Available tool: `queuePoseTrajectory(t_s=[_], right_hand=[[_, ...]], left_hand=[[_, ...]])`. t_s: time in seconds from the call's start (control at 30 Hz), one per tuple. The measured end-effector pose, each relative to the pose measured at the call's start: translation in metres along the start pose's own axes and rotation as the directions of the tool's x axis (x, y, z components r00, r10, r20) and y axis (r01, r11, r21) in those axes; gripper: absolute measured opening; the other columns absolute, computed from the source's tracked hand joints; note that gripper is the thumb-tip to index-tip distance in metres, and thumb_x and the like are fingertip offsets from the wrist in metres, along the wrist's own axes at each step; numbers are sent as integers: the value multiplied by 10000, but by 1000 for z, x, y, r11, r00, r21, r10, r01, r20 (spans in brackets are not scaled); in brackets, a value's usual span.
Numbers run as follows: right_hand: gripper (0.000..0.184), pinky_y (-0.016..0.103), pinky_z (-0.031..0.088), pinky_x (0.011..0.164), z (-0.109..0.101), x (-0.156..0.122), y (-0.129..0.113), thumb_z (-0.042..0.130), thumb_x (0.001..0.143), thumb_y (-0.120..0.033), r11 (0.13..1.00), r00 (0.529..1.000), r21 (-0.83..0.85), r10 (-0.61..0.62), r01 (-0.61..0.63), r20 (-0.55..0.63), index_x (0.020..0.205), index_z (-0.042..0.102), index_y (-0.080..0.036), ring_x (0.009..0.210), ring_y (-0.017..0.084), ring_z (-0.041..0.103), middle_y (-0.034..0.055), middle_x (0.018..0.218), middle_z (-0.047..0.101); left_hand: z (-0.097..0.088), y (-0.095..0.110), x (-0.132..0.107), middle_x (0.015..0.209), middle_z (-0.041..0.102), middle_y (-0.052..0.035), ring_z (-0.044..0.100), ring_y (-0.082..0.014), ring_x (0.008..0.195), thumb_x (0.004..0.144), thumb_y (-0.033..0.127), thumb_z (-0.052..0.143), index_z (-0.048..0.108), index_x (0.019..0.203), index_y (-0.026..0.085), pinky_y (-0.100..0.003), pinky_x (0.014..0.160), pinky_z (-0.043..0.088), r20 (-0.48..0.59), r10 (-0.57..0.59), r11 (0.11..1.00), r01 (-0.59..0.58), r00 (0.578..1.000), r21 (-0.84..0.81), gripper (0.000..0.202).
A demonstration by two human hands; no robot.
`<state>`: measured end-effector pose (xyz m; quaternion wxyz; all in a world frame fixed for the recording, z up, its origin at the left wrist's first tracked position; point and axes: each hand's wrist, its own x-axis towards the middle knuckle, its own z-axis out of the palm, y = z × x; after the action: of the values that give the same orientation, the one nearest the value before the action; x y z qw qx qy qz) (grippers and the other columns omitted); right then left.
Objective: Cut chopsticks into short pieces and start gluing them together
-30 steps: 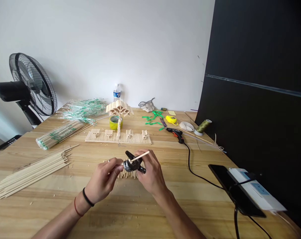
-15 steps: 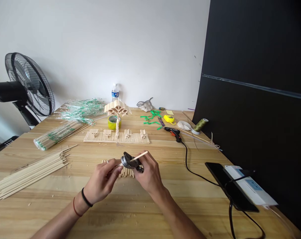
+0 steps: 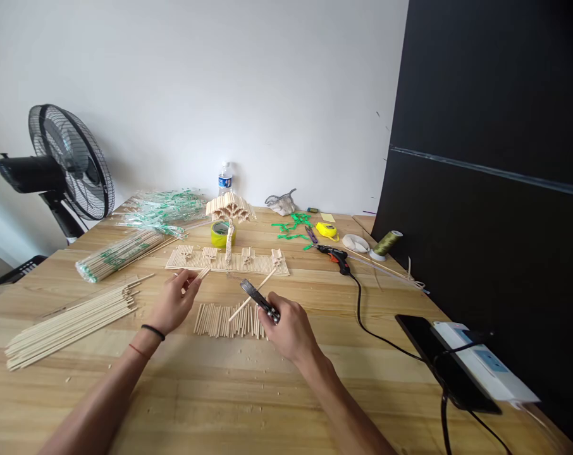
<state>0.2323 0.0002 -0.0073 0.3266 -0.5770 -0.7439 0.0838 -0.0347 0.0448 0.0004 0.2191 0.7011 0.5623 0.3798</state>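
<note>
My left hand (image 3: 175,300) is closed, pinching a few short pale wooden sticks (image 3: 203,273) near the front edge of the stick-built model base (image 3: 196,264). My right hand (image 3: 289,325) is wrapped round a dark hand cutter (image 3: 258,298) with a grey metal head. A longer wooden stick (image 3: 241,308) slants past the cutter, apparently also held in the right hand; its far end reaches the model's right side. Below lies a row of short cut sticks (image 3: 213,321), partly covered by the right hand. A post with a roof of sticks (image 3: 229,207) rises from the base.
Long loose sticks (image 3: 73,322) and a bagged bundle (image 3: 120,256) lie at the left. A corded glue gun (image 3: 336,256), yellow tape measure (image 3: 327,231) and thread spool (image 3: 386,245) are at the right. A phone (image 3: 438,354) lies beside a power strip (image 3: 486,360).
My hands have moved apart. The left went forward and left with short sticks; the cutter, earlier around a stick between both hands, now points forward-left in my right hand, uncovering the row of cut sticks.
</note>
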Motion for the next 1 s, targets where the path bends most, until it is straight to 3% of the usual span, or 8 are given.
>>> queuePoseTrajectory(t_s=[0.13, 0.27, 0.33, 0.43, 0.57, 0.73, 0.9, 1.0], right_hand=[[229, 275, 308, 550, 0, -1, -5, 608, 867, -196, 999, 997, -34, 11, -9, 73, 675, 496, -255, 541, 187, 578, -12, 608, 651], [175, 279, 328, 575, 1, -3, -11, 659, 838, -154, 997, 992, -82, 2, 8, 123, 721, 565, -245, 613, 206, 649, 9, 693, 723], [134, 279, 356, 596, 3, -4, -15, 689, 809, -135, 993, 988, -114, -6, 24, 157, 771, 617, -242, 664, 219, 682, 23, 757, 757], [143, 283, 400, 623, 7, -7, -22, 729, 780, -141, 987, 975, -147, -38, 72, 218, 871, 689, -242, 725, 237, 713, 49, 836, 786], [238, 287, 430, 635, 11, -10, -28, 718, 768, -123, 985, 961, -133, -69, 108, 269, 966, 745, -253, 745, 244, 728, 63, 867, 798], [222, 285, 406, 609, 12, -13, -33, 683, 755, -114, 983, 954, -163, -34, 85, 297, 914, 759, -250, 697, 234, 718, 54, 819, 797], [204, 294, 367, 612, 11, -11, -29, 641, 748, -134, 969, 946, -217, -41, 116, 320, 886, 754, -233, 702, 234, 710, 61, 796, 789], [145, 290, 349, 615, 10, -9, -19, 636, 742, -132, 980, 949, -148, -87, 136, 303, 812, 723, -224, 692, 224, 684, 60, 774, 772]], left_hand=[[2, -21, 9, 862, 627, -72, 603, -267, 828, 863, 506, 622, 656, 824, 205, -427, 803, 515, -28, -47, 999, 47, 999, 22, 306], [8, -1, -2, 1153, 619, -122, 603, -291, 1072, 943, 554, 531, 709, 1022, 204, -475, 982, 492, -27, 8, 999, -9, 1000, -45, 401], [12, 19, -14, 1144, 644, -110, 647, -237, 993, 1032, 551, 355, 696, 1154, 206, -402, 907, 542, 60, 33, 984, -21, 998, -178, 500], [19, 48, -32, 914, 683, -70, 648, -184, 764, 1032, 592, 387, 671, 1192, 179, -309, 698, 551, 282, -47, 833, 193, 958, -519, 526], [31, 61, -41, 605, 592, 11, 496, -104, 468, 906, 636, 607, 645, 957, 160, -192, 421, 300, 488, -129, 685, 433, 864, -586, 480], [31, 62, -39, 553, 477, 57, 389, -66, 427, 837, 602, 676, 608, 814, 166, -191, 421, 218, 465, -213, 603, 490, 859, -630, 442], [17, 65, -36, 625, 473, 40, 324, -74, 523, 878, 528, 650, 668, 802, 151, -201, 475, 216, 481, -200, 688, 472, 854, -551, 386], [13, 59, -32, 613, 431, 46, 315, -90, 542, 896, 515, 615, 670, 818, 155, -217, 497, 214, 455, -189, 688, 448, 870, -571, 373]])
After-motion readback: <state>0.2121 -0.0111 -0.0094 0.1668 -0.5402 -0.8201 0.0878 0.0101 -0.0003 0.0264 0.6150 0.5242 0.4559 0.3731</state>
